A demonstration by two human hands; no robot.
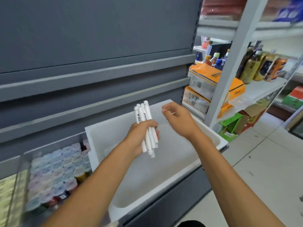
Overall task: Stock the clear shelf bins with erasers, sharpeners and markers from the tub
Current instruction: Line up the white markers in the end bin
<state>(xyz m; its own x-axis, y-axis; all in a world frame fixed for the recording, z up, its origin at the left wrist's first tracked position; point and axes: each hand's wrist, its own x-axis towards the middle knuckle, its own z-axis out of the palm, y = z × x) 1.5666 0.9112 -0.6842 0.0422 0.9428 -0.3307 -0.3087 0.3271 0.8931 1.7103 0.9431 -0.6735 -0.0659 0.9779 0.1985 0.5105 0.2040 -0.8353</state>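
grey shelving carries the white tub (94, 145). left hand (139, 133) clamps the marker bundle (147, 128) above it; right hand (178, 120) is curled, grip unclear. better to keep the markers parallel when lowering them into the clear bins (23, 174).

grey shelving (98, 38) | white rack (229, 71) right | pale tiled floor (262, 169)

The slim white plastic markers (139, 115) look smooth and faintly glossy; the white rectangular plastic tub (147, 177) is smooth, semi-matt. The grey metal shelf panels (98, 30) are matt-painted; the clear plastic bin (49, 145) is glossy; the orange-and-white cardboard boxes (205, 84) matt
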